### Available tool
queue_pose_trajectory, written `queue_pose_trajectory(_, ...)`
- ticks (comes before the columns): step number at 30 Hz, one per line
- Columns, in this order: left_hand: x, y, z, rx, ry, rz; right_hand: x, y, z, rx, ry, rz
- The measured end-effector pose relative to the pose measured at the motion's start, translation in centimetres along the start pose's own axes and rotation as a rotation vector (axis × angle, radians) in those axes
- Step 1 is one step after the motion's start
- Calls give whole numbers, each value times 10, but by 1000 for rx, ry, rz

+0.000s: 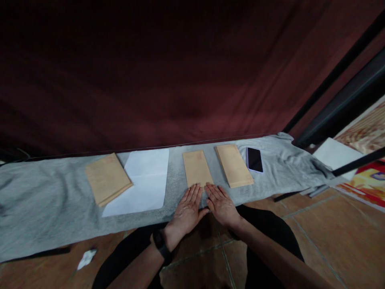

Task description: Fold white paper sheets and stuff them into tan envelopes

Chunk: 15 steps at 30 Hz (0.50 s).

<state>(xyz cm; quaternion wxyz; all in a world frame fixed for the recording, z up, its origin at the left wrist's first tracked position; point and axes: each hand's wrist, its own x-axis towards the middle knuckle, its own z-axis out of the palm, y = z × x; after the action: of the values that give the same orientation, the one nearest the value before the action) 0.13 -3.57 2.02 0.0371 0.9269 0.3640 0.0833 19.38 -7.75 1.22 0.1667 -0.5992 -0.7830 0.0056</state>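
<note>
Here the left hand (188, 206) and right hand (221, 202) lie flat and open side by side, holding nothing, fingertips touching the near edge of the brown envelope (197, 168) mid-counter (45, 192).

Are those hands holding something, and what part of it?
Nothing is held. The left hand and the right hand lie flat and open on the grey cloth, fingers just reaching the near edge of the middle brown envelope.

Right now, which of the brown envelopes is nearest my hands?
The middle envelope, right of the white paper: left hand and right hand meet its near edge. The left envelope and right envelope lie untouched.
</note>
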Motion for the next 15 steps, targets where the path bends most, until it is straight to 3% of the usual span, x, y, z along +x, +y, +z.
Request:
queue_pose_trajectory(8, 0, 9, 4, 11, -18, -42, -6, 13, -5, -19, -8, 5)
queue_pose_trajectory(15, -1, 8, 6, -34, -27, -24, -5, 7, -2, 27, -52, -81)
